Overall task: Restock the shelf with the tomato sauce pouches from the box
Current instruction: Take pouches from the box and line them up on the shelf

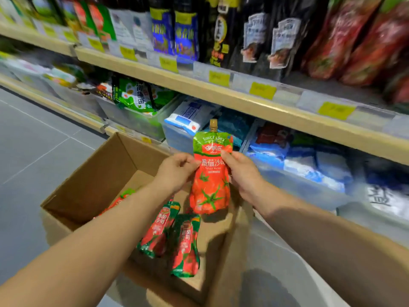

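Observation:
A red and green tomato sauce pouch [211, 173] with a gold cap is held upright above the open cardboard box [93, 180]. My left hand [177, 170] pinches its left edge and my right hand [243, 173] grips its right edge. Inside the box lie more pouches: one [158, 229] and another [186, 247] side by side near the middle, and a third [119, 199] partly hidden under my left forearm. Red pouches of a similar kind [354, 41] stand on the upper shelf at the far right.
A wooden shelf edge [221, 96] with yellow price tags runs across above the box. Dark sauce bottles [261, 34] stand on it. Below it are clear bins with white and blue bags [298, 165] and green bags [135, 96]. Grey floor tiles [33, 151] lie to the left.

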